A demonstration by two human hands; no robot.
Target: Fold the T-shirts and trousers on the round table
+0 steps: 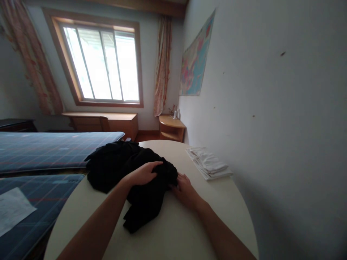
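Note:
A crumpled piece of black clothing (pixel 119 162) lies across the left and middle of a round cream table (pixel 184 234); its exact kind does not show. One narrow part of it, perhaps a sleeve, hangs toward the near side. My left hand (pixel 146 172) rests on top of the cloth, thumb and forefinger closing on a fold, with the other fingers partly hidden. At the cloth's right end, my right hand (pixel 185 189) grips the edge, its fingertips partly tucked into the dark fabric.
Folded white cloth (pixel 210 162) lies at the table's right rim, near the wall. To the left are blue plaid mattresses (pixel 59 148), one bearing a white sheet of paper (pixel 15 209). A desk (pixel 121 119) and a corner shelf (pixel 173 124) stand under and beside the window.

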